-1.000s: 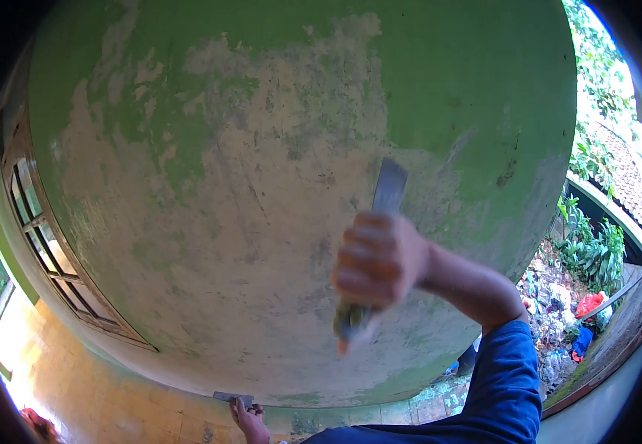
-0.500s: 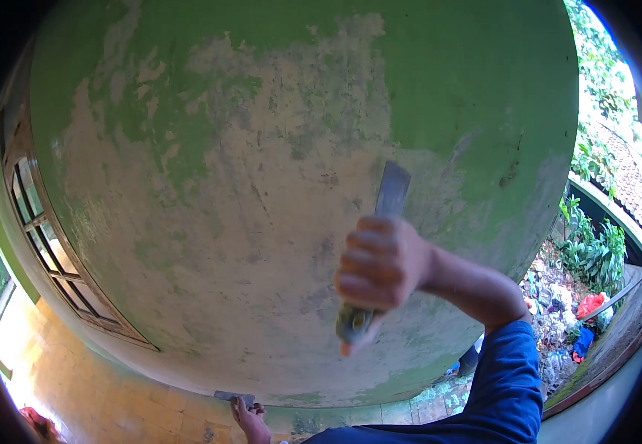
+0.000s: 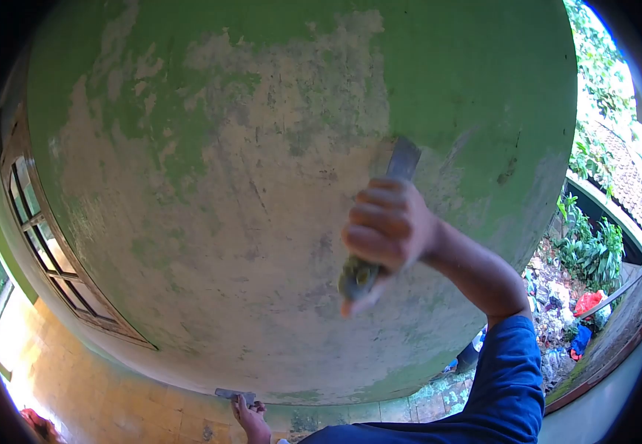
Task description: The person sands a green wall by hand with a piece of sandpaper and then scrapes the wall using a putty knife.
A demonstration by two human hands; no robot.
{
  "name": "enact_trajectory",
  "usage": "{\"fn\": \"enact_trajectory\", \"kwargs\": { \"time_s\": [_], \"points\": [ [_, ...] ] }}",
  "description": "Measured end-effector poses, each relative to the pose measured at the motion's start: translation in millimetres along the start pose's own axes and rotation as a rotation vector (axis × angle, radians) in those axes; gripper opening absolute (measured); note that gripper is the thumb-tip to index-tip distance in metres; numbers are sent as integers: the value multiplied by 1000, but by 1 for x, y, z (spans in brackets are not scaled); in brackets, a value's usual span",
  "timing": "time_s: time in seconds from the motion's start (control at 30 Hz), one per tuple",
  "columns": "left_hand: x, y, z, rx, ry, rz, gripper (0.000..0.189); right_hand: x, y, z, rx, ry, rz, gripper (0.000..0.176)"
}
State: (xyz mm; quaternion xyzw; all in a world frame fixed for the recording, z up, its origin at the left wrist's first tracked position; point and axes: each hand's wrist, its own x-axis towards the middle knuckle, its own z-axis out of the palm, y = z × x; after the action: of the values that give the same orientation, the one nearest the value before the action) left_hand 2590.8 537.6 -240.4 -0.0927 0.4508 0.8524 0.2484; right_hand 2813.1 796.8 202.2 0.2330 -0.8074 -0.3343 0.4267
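Note:
My right hand (image 3: 386,229) is wrapped around the handle of a paint scraper (image 3: 404,159), a little blurred by motion. The scraper's flat metal blade points up, its tip at the border between green paint and a bare pale patch on the wall (image 3: 276,244). Whether the edge touches the surface is hard to tell. Low in the view, my left hand (image 3: 253,420) pinches a small flat grey tool (image 3: 232,394), like a scraper blade, near the bottom of the wall. Its exact kind cannot be made out.
A wooden-framed window (image 3: 54,251) is at the left. Yellowish floor tiles (image 3: 136,399) run along the wall's foot. Past the right wall edge lie scattered rubbish (image 3: 558,303) and green plants (image 3: 595,248). Something red (image 3: 38,425) shows at the lower left.
My right hand has moved up the wall with the scraper, bringing the blade higher and slightly right. My left hand stays almost where it was.

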Motion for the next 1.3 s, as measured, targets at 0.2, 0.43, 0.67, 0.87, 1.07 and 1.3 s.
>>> {"fn": "enact_trajectory", "kwargs": {
  "time_s": [0.2, 0.43, 0.67, 0.87, 1.07, 1.3],
  "points": [
    [-1, -3, 2, -31, 4, 5, 59, -5, 7, 8, 20, 60, -7, 59],
    [-9, -2, 12, -3, 32, 22, 58, 4, -20, 4, -30, 118, -144, 56],
    [-5, -4, 11, -2, 15, 20, 58, 2, -2, -16, 238, 196, 77, 62],
    [-1, -7, 7, -42, 51, -18, 62, -19, 0, -68, 902, 997, 304, 78],
    [3, -3, 9, -22, 2, 5, 57, -46, 19, -68, 1072, 1129, 172, 82],
    [-1, 1, 7, -9, 15, 39, 52, -45, 21, -62, 1071, 1170, 235, 88]
  ]
}}
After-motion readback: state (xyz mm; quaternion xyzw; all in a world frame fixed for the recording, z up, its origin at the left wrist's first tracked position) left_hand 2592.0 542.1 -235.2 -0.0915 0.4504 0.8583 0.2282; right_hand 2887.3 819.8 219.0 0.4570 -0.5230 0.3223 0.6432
